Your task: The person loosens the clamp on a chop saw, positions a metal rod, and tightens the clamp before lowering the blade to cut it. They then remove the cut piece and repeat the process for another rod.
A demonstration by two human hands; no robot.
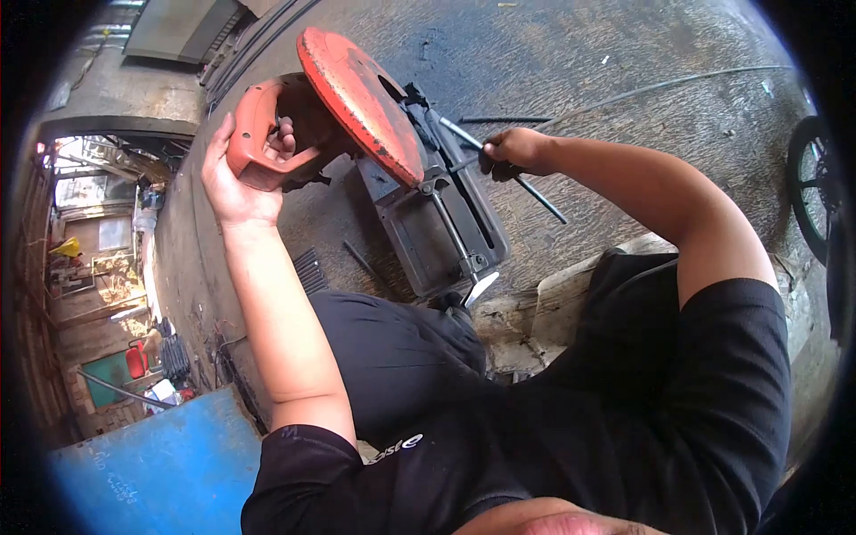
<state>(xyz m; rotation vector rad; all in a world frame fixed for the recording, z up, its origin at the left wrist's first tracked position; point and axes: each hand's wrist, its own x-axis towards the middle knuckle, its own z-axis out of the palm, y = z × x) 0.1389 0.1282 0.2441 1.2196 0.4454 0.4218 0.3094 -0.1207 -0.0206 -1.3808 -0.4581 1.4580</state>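
A cut-off saw with a red, chipped blade guard (361, 98) stands on the ground in front of me. My left hand (245, 169) is wrapped around its red handle (254, 129), fingers curled through the loop near the trigger. My right hand (517, 153) is closed on a thin metal rod (542, 201) just to the right of the saw. One end of that rod reaches toward the guard; the other slants down to the right. Below the guard lies the grey saw base (428, 241) with its clamp screw (453, 223).
Short dark rods (310, 270) lie in a bundle left of the base. A ribbed dark rod (506, 119) lies beyond my right hand. At the right edge is a black spoked wheel (810, 183). A blue sheet (169, 464) fills the lower left.
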